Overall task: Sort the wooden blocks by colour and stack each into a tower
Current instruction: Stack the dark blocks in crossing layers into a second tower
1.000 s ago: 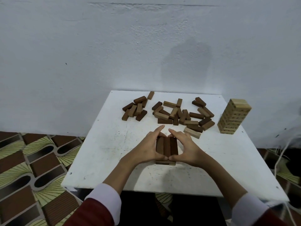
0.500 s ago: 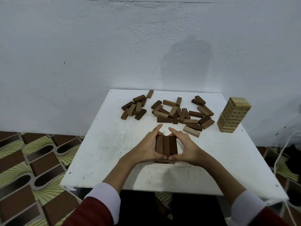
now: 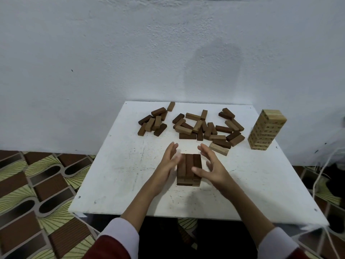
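Note:
A low dark-brown block tower (image 3: 189,168), three blocks across on top, stands mid-table. My left hand (image 3: 168,163) is just left of it, fingers spread and slightly blurred. My right hand (image 3: 210,165) is on its right side, fingers apart, thumb by the top layer; neither hand holds a block. Behind lie loose dark and mid-brown blocks: a small cluster (image 3: 152,121) at the back left and a larger pile (image 3: 209,128) in the middle. One pale block (image 3: 218,148) lies near my right fingertips. A tall pale tower (image 3: 266,129) stands at the right edge.
The white table (image 3: 115,174) stands against a pale wall. Patterned floor tiles (image 3: 37,184) show on the left, and white cords (image 3: 321,174) hang by the table's right side. My sleeves are red with white cuffs.
Both hands were pressed against the sides of the dark tower; now they have come off it and opened outward. The tower has stayed in place.

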`<state>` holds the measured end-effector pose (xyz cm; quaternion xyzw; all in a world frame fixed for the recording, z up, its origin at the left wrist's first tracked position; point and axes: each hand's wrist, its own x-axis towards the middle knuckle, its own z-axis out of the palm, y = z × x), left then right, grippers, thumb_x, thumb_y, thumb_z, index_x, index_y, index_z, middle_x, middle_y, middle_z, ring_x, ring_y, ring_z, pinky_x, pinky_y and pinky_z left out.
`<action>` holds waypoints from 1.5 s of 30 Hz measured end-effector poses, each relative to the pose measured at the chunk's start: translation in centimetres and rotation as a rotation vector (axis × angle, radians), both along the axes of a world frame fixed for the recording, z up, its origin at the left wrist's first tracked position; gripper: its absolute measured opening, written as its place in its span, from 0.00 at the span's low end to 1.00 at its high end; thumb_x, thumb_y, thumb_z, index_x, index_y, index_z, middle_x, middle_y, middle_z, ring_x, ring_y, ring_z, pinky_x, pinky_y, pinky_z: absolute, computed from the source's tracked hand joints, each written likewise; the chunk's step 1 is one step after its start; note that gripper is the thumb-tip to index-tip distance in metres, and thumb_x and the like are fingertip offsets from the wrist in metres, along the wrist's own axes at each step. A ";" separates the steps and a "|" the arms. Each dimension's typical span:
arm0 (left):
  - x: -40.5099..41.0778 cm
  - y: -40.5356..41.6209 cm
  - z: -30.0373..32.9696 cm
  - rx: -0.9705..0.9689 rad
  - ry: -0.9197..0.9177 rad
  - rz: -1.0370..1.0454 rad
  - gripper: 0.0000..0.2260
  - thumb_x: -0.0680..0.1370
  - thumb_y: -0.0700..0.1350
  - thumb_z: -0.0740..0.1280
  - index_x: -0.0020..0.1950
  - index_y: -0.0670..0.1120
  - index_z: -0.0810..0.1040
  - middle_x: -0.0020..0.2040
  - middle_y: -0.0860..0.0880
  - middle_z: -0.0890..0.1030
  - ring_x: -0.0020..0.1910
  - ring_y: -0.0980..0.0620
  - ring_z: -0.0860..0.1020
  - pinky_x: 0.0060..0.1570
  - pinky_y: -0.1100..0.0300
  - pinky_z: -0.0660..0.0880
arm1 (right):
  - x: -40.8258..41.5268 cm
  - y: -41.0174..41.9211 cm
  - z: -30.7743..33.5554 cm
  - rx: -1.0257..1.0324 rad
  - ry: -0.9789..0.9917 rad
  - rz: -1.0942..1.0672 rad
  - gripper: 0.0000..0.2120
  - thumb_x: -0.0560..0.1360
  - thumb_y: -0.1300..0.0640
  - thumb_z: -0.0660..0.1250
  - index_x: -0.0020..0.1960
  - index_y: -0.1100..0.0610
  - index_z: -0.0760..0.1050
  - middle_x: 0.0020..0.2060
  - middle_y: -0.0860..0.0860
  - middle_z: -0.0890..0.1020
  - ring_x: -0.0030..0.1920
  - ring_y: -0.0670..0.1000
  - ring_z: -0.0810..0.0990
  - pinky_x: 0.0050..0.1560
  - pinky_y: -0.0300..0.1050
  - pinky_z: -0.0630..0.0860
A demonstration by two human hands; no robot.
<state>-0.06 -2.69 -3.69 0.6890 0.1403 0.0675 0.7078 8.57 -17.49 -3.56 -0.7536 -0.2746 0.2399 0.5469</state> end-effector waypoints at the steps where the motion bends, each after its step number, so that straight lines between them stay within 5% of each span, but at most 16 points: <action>1: -0.1 -0.6 -0.1 -0.095 -0.004 0.035 0.29 0.76 0.62 0.55 0.75 0.55 0.55 0.75 0.58 0.58 0.74 0.59 0.55 0.68 0.63 0.55 | -0.7 0.3 -0.4 0.063 0.060 -0.059 0.39 0.68 0.40 0.69 0.74 0.46 0.56 0.72 0.43 0.61 0.71 0.43 0.59 0.70 0.44 0.56; 6: -0.4 -2.7 -1.0 -0.226 0.018 0.086 0.26 0.80 0.60 0.40 0.76 0.54 0.56 0.71 0.56 0.64 0.66 0.59 0.65 0.50 0.73 0.69 | -3.2 1.4 -1.7 0.272 0.266 -0.223 0.30 0.75 0.37 0.48 0.74 0.47 0.60 0.68 0.43 0.69 0.63 0.36 0.69 0.61 0.34 0.65; 10: -0.4 -3.1 -1.2 -0.297 -0.007 0.118 0.27 0.79 0.61 0.39 0.77 0.55 0.54 0.74 0.52 0.63 0.68 0.56 0.66 0.62 0.62 0.65 | -3.6 1.8 -2.1 0.271 0.283 -0.221 0.32 0.75 0.36 0.42 0.76 0.47 0.54 0.71 0.45 0.63 0.67 0.41 0.63 0.65 0.38 0.61; 22: -0.2 -3.3 -1.4 -0.322 0.024 0.134 0.26 0.79 0.60 0.39 0.77 0.58 0.50 0.76 0.51 0.58 0.75 0.51 0.56 0.72 0.54 0.55 | -3.5 2.1 -2.4 0.266 0.280 -0.219 0.34 0.74 0.35 0.42 0.77 0.47 0.49 0.76 0.49 0.57 0.74 0.47 0.57 0.68 0.40 0.58; 35: -0.3 -3.4 -1.2 -0.293 0.030 0.150 0.25 0.79 0.60 0.39 0.77 0.58 0.49 0.77 0.50 0.57 0.75 0.50 0.56 0.72 0.53 0.55 | -3.6 2.1 -2.1 0.264 0.294 -0.239 0.34 0.73 0.36 0.41 0.77 0.47 0.49 0.76 0.45 0.53 0.73 0.42 0.52 0.67 0.37 0.53; 45: -0.7 -3.2 -0.6 -0.251 0.011 0.145 0.25 0.81 0.58 0.38 0.77 0.55 0.49 0.76 0.52 0.58 0.71 0.57 0.60 0.60 0.67 0.61 | -3.1 2.0 -1.9 0.272 0.304 -0.253 0.34 0.74 0.35 0.41 0.77 0.48 0.49 0.76 0.44 0.53 0.75 0.43 0.51 0.70 0.39 0.51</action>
